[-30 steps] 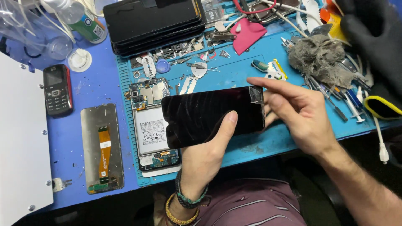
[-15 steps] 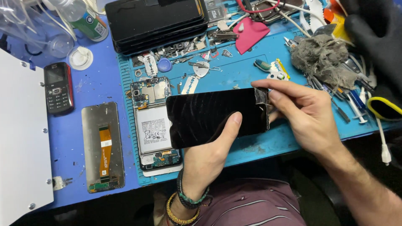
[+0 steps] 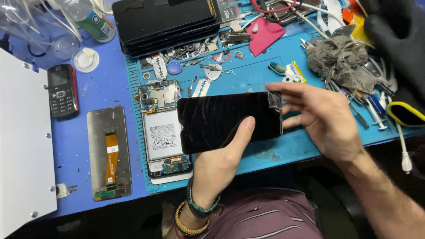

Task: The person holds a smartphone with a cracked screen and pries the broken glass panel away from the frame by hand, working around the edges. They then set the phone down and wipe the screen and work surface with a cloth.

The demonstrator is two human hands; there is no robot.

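Observation:
My left hand (image 3: pixel 220 161) holds a black phone screen panel (image 3: pixel 221 118) flat above the blue work mat (image 3: pixel 265 75), thumb pressed on its glass. My right hand (image 3: pixel 325 117) pinches a strip of clear film at the panel's right edge (image 3: pixel 275 102). Under the panel's left end lies an opened phone body (image 3: pixel 163 128) with its battery and circuit boards showing.
A detached display back with an orange flex cable (image 3: pixel 108 152) lies on the left. A small keypad phone (image 3: pixel 62 90) rests beyond it. Stacked dark screens (image 3: pixel 166 20) sit at the back, with a grey rag (image 3: pixel 341 62), small parts, a pink pick (image 3: pixel 264 33) and tools.
The screen panel has shifted slightly right and up in my hands. My right fingers have moved onto the film at its right edge.

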